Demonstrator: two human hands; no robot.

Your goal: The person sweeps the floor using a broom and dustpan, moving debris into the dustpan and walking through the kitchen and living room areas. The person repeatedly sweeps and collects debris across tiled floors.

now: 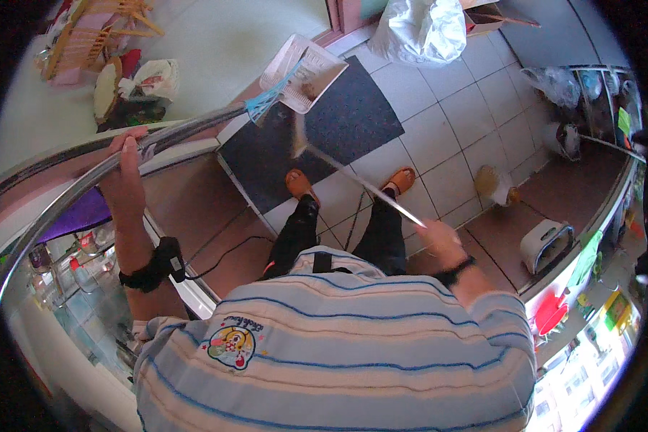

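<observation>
My left hand (127, 150) is closed around a long metal pole (194, 120), which looks curved across the left side. Light blue strands (270, 100) are gathered at the pole's far end and reach over a white plastic basket (324, 67). Something small and brown lies inside the basket. In my right hand (441, 243) is a thin metal rod (378, 191), slanting forward and left. Its far end carries a pale, blurred head (299, 143), just below the basket in the picture; whether they touch I cannot tell.
A dark mat (356, 119) lies on the tiled floor (432, 119) ahead of my orange sandals (301, 185). A black cable (227, 254) hangs by my left arm. Beyond stands a white plastic sack (418, 32). On the right are a white stool (545, 243) and a blurred brown-and-white object (494, 186).
</observation>
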